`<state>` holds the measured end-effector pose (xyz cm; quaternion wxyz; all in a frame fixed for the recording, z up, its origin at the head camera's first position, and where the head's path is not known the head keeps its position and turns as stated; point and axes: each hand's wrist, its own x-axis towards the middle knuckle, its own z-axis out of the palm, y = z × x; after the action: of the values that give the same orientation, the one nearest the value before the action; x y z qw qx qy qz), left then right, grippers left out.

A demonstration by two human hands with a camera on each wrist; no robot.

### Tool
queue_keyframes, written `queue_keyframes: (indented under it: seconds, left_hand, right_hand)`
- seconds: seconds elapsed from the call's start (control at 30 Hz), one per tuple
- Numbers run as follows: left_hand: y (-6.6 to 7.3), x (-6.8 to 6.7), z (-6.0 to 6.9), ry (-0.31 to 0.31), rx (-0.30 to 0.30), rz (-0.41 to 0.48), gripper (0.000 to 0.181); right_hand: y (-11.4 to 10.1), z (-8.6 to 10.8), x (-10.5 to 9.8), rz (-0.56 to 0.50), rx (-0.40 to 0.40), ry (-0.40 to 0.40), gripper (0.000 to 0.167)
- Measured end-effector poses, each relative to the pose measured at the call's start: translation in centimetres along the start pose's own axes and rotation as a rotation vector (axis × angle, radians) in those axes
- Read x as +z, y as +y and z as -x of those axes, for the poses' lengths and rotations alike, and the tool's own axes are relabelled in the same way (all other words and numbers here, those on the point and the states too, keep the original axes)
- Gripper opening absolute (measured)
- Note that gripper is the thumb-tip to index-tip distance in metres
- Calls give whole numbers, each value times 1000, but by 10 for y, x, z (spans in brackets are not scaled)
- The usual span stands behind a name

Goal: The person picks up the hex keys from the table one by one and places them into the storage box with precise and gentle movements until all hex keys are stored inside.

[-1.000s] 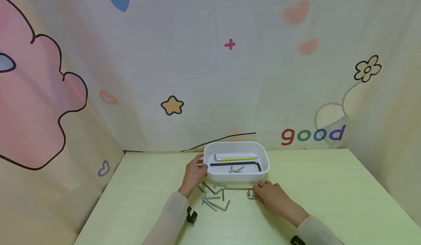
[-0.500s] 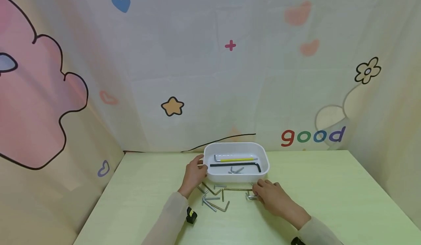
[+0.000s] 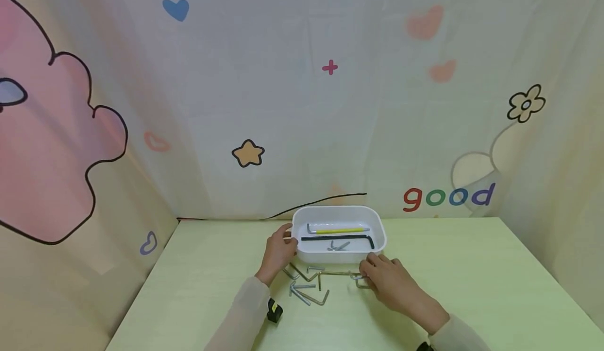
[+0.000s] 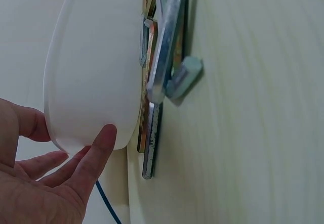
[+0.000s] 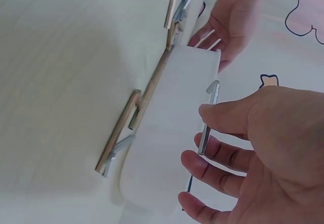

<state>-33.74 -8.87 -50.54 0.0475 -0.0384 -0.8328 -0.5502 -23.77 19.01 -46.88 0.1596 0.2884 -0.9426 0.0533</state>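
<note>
My left hand [image 3: 277, 251] holds the left end of a white plastic tray [image 3: 340, 258], fingers and thumb spread about its corner. In the right wrist view, my right hand [image 5: 273, 138] pinches a small silver hex key [image 5: 204, 141] between thumb and fingers, raised beside the tray's wall. Inside the tray lie a yellow-sleeved hex key [image 3: 341, 231], a long black hex key [image 3: 335, 238] and several small silver hex keys [image 3: 340, 247]. Brass-coloured and silver hex keys lie in front of it, among them a long brass-coloured one [image 3: 337, 273] reaching toward my right hand.
A loose cluster of hex keys [image 3: 302, 293] lies on the pale green table [image 3: 472, 288] near my left wrist. Behind the tray rises a patterned cloth backdrop [image 3: 302, 105], with cloth at both sides too.
My right hand has risen slightly toward the tray's front wall, lifting a small silver hex key from the others. My left hand stays at the tray's left end.
</note>
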Motion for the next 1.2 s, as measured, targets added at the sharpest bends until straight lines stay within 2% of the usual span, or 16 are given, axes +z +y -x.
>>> queue_keyframes:
  seconds: [0.23,0.47,0.73,1.2]
  left_hand:
    - [-1,1,-1,6,-1,12,49]
    - [3,0,0,1,-4,16,50]
    - [-1,0,0,10,-3,12,49]
    - [-2,1,1,18,16,10,49]
  right_hand:
    - [-3,-1,-8,40,-19,74,25]
    - [-3,-5,-10,45,-8,88,26]
    - [-5,-12,-18,44,-23,142,26]
    - [-7,-29,-30,29,7,93,22]
